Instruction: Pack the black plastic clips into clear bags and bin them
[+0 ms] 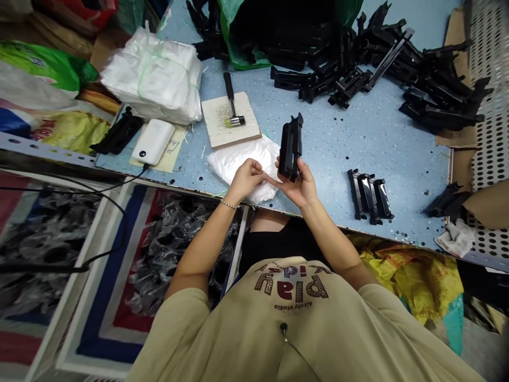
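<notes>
My right hand (300, 188) is closed around the lower end of a few long black plastic parts (291, 146), held together upright above the table. Its outstretched fingers reach left toward my left hand (248, 178), whose thumb and fingertips are pinched together; what is between them, if anything, is too small to make out. Below both hands lies a flat stack of thin white plastic bags (226, 162) at the table edge. To the right, a short row of similar black parts (369, 196) rests on the blue speckled table (326, 138).
A hammer (230, 98) lies on a pale board (212, 132). Behind it to the left are a tied bundle of white bags (159, 74) and a white power bank (154, 141) with a cable. Black parts (441, 95) are heaped at the back right. Crates of wrapped parts (170, 249) stand below left.
</notes>
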